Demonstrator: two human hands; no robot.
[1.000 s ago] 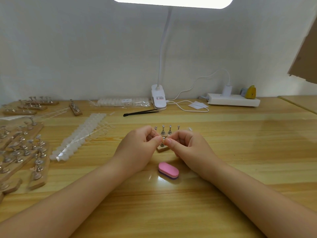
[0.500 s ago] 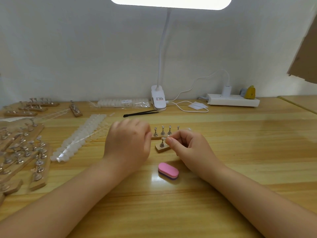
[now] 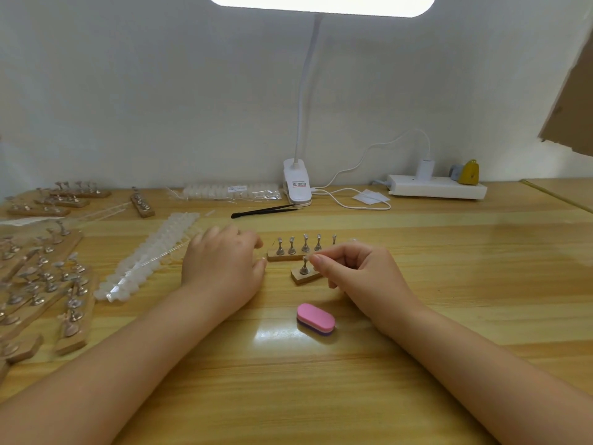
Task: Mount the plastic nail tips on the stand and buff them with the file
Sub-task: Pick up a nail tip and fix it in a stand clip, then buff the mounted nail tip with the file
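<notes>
Pinching a clear nail tip [image 3: 305, 259] onto the single-peg stand [image 3: 304, 273] mid-worktop [image 3: 449, 284], the right hand [image 3: 362, 277] makes a curled grip; the left hand [image 3: 223, 268] rests relaxed, holding nothing, beside the five-peg stand [image 3: 296, 250]. The pink file [image 3: 315, 318] lies nearer the front edge.

Small wooden stand [image 3: 303, 277] with one upright metal peg, flat on the desk at centre, a clear nail tip [image 3: 306, 259] at the peg's top, pinched by fingertips. Just behind, longer wooden stand [image 3: 288, 254] carrying a row of five upright metal pegs. Nearer, apart from both, pink-topped oval buffing block [image 3: 315, 317] with a purple underside, lying flat. To the left, long strips of translucent white nail tips [image 3: 150, 255], laid diagonally.
</notes>
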